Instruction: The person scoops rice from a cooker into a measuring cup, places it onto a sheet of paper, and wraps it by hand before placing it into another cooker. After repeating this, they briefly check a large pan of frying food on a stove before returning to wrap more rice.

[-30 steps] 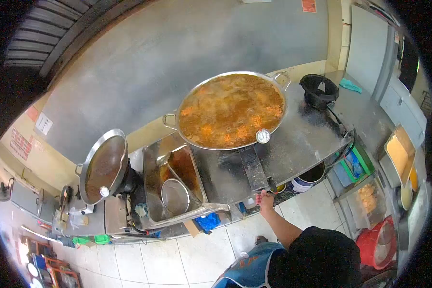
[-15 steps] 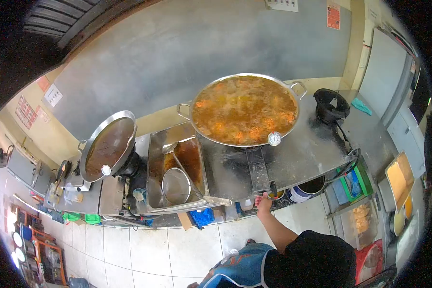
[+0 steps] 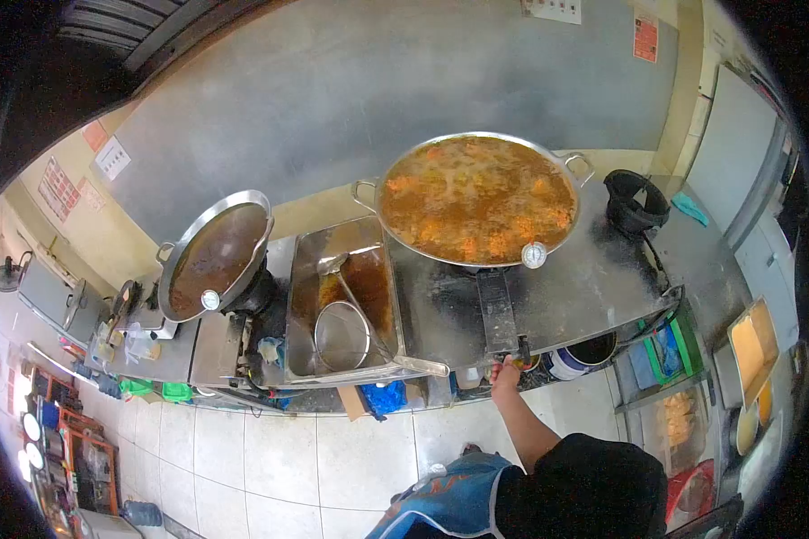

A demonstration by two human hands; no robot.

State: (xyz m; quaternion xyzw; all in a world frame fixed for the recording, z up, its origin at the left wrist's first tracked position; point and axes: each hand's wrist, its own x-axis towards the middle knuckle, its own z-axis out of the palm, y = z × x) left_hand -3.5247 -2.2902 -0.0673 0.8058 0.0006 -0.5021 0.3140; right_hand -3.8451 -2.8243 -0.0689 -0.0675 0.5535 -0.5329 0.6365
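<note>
The person's right hand [image 3: 505, 375] reaches out from a black sleeve, above a blue apron [image 3: 458, 505], to the near edge of the long steel table [image 3: 602, 278]. Its fingertips are at a small yellowish fitting [image 3: 518, 360] under that edge. This is probably the burner control, though it is too small to be sure, and I cannot tell whether the grip is closed on it or only touching. The left hand is out of sight.

The work in hand looks like tending the heat under the large round steel wok of bubbling orange oil [image 3: 476, 198], which sits further back on the table, right of centre. Any adjustment would need a small, careful turn and a look at the round dial thermometer [image 3: 534, 255] clipped to the wok's near rim.

Under the table, right of the hand, stands a white and blue bucket [image 3: 582, 352]. To the left, a rectangular steel tray [image 3: 298, 305] holds a round wire skimmer [image 3: 342, 334] whose handle juts past the near edge, close to the arm. Further left is a smaller steel wok of dark oil [image 3: 217, 254]. Far right are an empty black burner ring [image 3: 636, 199] and a teal cloth [image 3: 690, 207].
</note>
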